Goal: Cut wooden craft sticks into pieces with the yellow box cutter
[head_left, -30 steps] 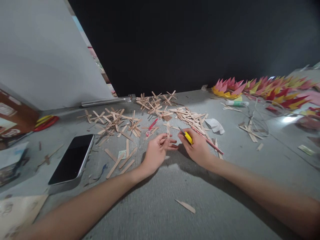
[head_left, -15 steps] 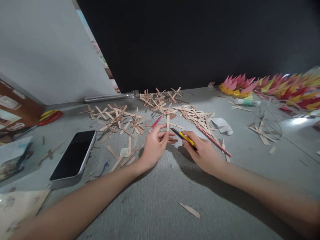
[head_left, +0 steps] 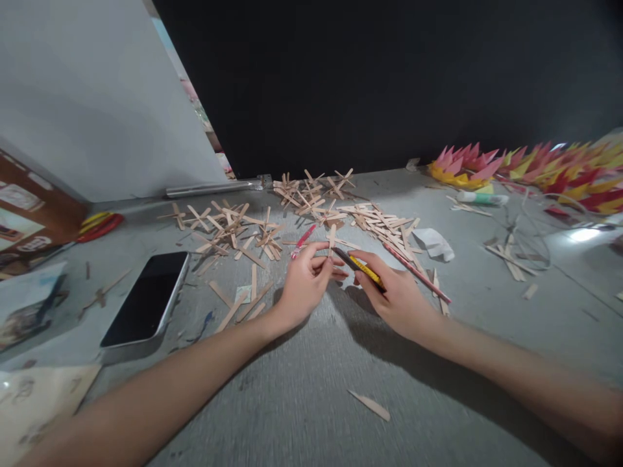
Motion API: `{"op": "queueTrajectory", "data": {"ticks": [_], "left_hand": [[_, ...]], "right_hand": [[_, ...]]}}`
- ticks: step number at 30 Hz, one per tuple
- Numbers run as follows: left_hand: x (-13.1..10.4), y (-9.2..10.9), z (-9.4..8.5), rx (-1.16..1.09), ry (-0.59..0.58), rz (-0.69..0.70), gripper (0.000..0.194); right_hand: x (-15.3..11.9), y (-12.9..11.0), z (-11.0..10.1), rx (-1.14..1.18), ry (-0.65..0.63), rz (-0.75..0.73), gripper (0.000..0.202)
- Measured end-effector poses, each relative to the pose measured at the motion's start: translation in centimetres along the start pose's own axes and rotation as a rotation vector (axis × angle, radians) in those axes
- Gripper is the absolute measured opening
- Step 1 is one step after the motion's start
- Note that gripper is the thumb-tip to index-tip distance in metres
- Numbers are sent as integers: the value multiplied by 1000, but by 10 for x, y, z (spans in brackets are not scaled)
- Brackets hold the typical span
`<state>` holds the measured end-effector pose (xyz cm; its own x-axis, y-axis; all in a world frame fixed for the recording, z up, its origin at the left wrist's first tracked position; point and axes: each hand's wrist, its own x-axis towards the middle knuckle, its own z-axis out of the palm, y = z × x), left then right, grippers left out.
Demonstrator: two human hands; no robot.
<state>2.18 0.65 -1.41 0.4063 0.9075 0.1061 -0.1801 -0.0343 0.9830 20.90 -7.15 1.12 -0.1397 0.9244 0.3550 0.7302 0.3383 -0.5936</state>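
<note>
Between the fingertips of my left hand (head_left: 305,283) a wooden craft stick (head_left: 332,237) stands nearly upright. My right hand (head_left: 396,292) is closed around a yellow and black utility knife (head_left: 365,270), its dark tip at the stick's right side; whether it touches cannot be made out. Behind my hands lie a pile of loose craft sticks (head_left: 384,224) and several crossed stick shapes (head_left: 226,224). A pink-handled tool (head_left: 305,237) lies just past my left hand. A pointed piece of stick (head_left: 370,405) rests on the table in front of me.
A phone (head_left: 146,299) lies at the left. To the right are a red striped stick (head_left: 418,272), a crumpled white paper (head_left: 435,244), a glue tube (head_left: 481,198) and pink and yellow paper decorations (head_left: 467,165). A black panel (head_left: 389,84) stands at the back.
The craft stick has tilted slightly to the right in my left hand, and the knife tip sits closer against it. The view has shifted a little; the other things lie as before.
</note>
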Motion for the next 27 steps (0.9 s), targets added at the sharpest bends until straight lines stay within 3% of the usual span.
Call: {"op": "queueTrajectory", "data": {"ticks": [8, 13, 21, 27], "left_hand": [[-3, 2, 0, 49, -12, 27, 38], [-2, -1, -1, 90, -20, 89, 38], [-1, -4, -2, 150, -13, 123, 41], [-2, -2, -3, 228, -11, 148, 37]], "right_hand": [[-2, -2, -3, -7, -29, -4, 43], [-1, -9, -5, 76, -55, 109, 41], [-3, -19, 1, 585, -153, 432, 40], [-4, -26, 11, 928, -227, 559, 42]]}}
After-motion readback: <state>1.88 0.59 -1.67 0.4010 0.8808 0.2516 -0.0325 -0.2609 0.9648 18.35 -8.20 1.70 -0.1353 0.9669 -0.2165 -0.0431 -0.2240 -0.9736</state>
